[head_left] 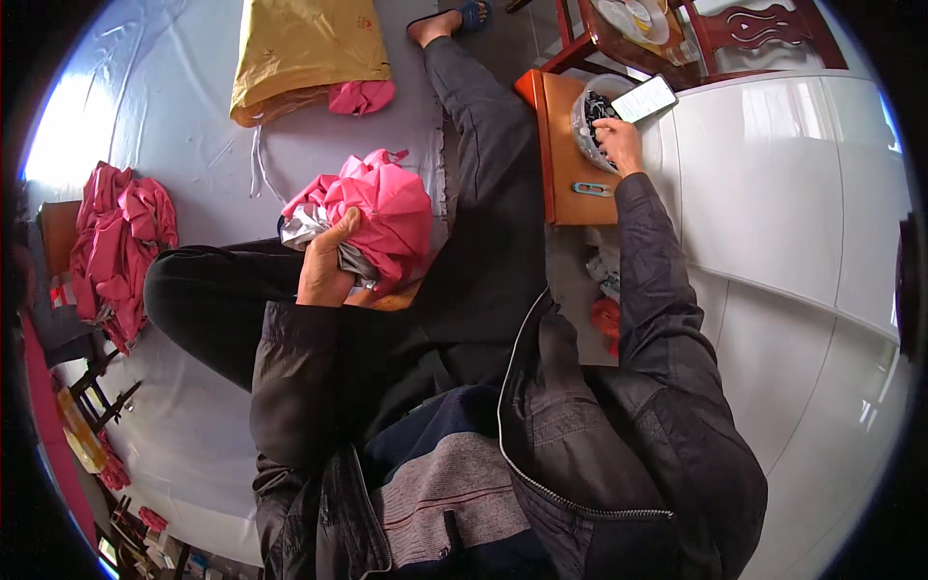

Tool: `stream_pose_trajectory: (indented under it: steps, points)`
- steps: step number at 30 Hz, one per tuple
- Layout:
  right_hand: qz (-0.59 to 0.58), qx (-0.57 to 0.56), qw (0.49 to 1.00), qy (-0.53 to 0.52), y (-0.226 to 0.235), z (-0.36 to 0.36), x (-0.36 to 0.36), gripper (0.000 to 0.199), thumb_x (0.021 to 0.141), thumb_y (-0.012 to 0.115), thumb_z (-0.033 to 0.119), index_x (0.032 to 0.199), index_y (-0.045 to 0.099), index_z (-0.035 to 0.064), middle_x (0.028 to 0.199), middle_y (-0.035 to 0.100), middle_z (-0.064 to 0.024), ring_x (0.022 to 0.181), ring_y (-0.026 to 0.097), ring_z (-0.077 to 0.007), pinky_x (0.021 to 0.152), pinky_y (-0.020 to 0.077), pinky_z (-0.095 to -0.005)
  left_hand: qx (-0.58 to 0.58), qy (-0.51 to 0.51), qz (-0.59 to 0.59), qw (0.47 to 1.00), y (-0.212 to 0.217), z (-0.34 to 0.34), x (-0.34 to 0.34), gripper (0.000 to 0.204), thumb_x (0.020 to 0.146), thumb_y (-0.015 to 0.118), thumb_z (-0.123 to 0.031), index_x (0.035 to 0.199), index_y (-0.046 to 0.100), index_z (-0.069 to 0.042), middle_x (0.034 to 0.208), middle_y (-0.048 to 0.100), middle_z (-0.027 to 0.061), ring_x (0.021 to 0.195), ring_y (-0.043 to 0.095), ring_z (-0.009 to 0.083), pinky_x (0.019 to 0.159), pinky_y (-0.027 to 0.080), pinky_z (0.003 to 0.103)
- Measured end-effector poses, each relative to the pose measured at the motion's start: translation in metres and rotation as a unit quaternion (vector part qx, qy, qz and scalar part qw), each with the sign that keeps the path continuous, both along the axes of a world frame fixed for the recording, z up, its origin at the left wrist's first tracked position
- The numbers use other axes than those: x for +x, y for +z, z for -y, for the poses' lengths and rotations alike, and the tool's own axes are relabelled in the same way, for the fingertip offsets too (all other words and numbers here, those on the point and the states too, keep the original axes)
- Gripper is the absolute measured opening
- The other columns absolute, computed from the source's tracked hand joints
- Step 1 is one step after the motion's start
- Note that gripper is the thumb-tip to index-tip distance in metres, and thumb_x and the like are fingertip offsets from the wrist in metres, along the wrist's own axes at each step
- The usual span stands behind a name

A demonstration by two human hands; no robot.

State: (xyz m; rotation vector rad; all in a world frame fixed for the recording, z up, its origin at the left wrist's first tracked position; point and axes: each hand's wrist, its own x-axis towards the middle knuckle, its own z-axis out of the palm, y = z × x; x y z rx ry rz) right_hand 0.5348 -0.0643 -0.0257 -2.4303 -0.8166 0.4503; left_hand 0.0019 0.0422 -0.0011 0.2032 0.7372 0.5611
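Note:
My left hand [330,261] is closed around a bunched pink cloth piece [382,208], perhaps a garment, with silvery-grey lining showing on its left side. It is held above my lap. My right hand [619,143] reaches into a clear round tub [583,126] of small black pieces [599,108]. Its fingers are curled together at the pieces, and what they pinch is hidden. Leaning on the tub's far right rim is a phone [645,99] with a lit screen. Blue-handled thread snips [592,189] lie on the brown stool [565,205], just nearer than the tub.
A yellow sack [309,58] with pink cloth [362,97] at its mouth lies ahead on grey sheeting. More pink cloth [124,246] is heaped at the left. White glossy cabinets [754,184] stand along the right. A wooden chair [759,29] is at the far right.

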Motion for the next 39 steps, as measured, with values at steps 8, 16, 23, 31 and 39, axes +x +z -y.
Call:
stream_pose_trajectory:
  steps: [8, 16, 23, 31, 39]
  points:
    - [0.100, -0.043, 0.988, 0.108, -0.034, -0.010, 0.023, 0.015, 0.082, 0.070, 0.022, 0.089, 0.080, 0.0132, 0.075, 0.074, -0.0076, 0.064, 0.070, -0.0200, 0.064, 0.0547, -0.0345, -0.014, 0.022, -0.039, 0.999, -0.013, 0.000, -0.003, 0.019, 0.094, 0.070, -0.010, 0.110, 0.070, -0.002, 0.109, 0.073, 0.0062, 0.103, 0.068, 0.0181, 0.100, 0.051, 0.035]
    - [0.090, -0.064, 0.990, 0.085, -0.045, 0.001, 0.042, 0.014, 0.082, 0.070, 0.019, 0.084, 0.078, 0.0079, 0.074, 0.074, -0.0060, 0.062, 0.070, -0.0168, 0.062, 0.0542, -0.0329, -0.037, 0.025, -0.011, 0.999, -0.003, 0.000, 0.003, 0.018, 0.095, 0.069, -0.008, 0.111, 0.070, -0.001, 0.110, 0.073, 0.0076, 0.102, 0.069, 0.0189, 0.099, 0.052, 0.034]
    - [-0.004, 0.061, 0.998, -0.028, -0.032, 0.015, 0.020, 0.011, 0.092, 0.068, 0.010, 0.100, 0.073, 0.0037, 0.080, 0.073, -0.0060, 0.063, 0.067, -0.0120, 0.050, 0.0508, -0.0254, -0.038, 0.046, 0.004, 0.998, 0.008, 0.001, 0.006, 0.017, 0.096, 0.068, -0.009, 0.110, 0.070, -0.001, 0.108, 0.073, 0.0084, 0.101, 0.070, 0.0190, 0.096, 0.054, 0.034]
    - [-0.081, 0.240, 0.961, -0.111, -0.017, 0.033, 0.006, 0.016, 0.097, 0.065, 0.009, 0.108, 0.066, -0.0027, 0.089, 0.074, -0.0117, 0.068, 0.070, -0.0149, 0.053, 0.0546, -0.0260, -0.022, 0.048, 0.017, 0.998, 0.005, 0.001, 0.011, 0.018, 0.094, 0.070, -0.008, 0.110, 0.070, 0.001, 0.108, 0.074, 0.0082, 0.100, 0.070, 0.0183, 0.096, 0.054, 0.033]
    - [-0.224, 0.294, 0.925, 0.092, 0.068, -0.021, -0.224, 0.015, 0.098, 0.067, 0.010, 0.108, 0.065, -0.0007, 0.093, 0.073, -0.0124, 0.076, 0.071, -0.0163, 0.063, 0.0590, -0.0273, -0.029, 0.051, 0.007, 0.998, 0.008, 0.002, 0.006, 0.017, 0.094, 0.070, -0.008, 0.109, 0.070, 0.000, 0.107, 0.073, 0.0083, 0.099, 0.070, 0.0185, 0.094, 0.055, 0.032]
